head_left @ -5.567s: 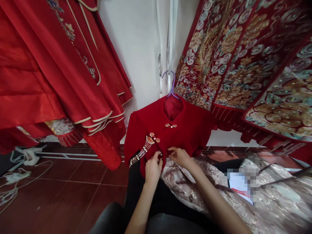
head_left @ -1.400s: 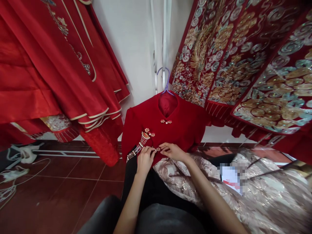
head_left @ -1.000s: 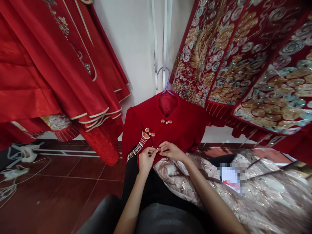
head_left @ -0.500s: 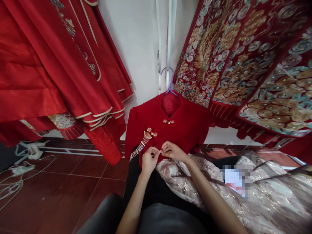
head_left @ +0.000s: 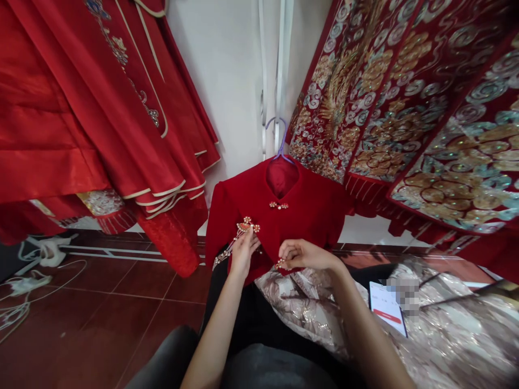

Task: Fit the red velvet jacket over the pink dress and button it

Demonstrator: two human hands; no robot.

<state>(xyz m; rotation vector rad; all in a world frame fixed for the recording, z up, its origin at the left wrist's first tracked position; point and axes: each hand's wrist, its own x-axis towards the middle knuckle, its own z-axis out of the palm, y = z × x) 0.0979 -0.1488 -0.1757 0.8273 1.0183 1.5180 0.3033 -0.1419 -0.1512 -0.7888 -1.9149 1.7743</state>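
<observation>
A deep red velvet jacket [head_left: 316, 200] hangs from a purple hanger [head_left: 281, 148], its lower part over my lap. At its neck, a jewelled clasp [head_left: 279, 206] joins the two front edges. Below that the front panels are parted. My left hand [head_left: 244, 253] is closed on the left front panel, thumb beside a fan-shaped gold ornament [head_left: 245, 225] with beaded tassels trailing down to the left. With my right hand [head_left: 302, 254] I pinch the other front panel's edge at a small jewelled clasp piece [head_left: 279, 263], partly covered by my fingers.
Red gowns [head_left: 121, 135] with cream piping hang at left. On the right hangs a heavily embroidered red garment [head_left: 389, 108]. Pale shiny brocade [head_left: 324, 313] spreads across my lap, with a lit phone [head_left: 387, 310] on it. White cables [head_left: 24, 286] lie on the tiled floor [head_left: 93, 319].
My hands, together at the jacket's lower front before, have moved apart. The left went up to the tasselled ornament, the right slightly right and down. The front panels have spread.
</observation>
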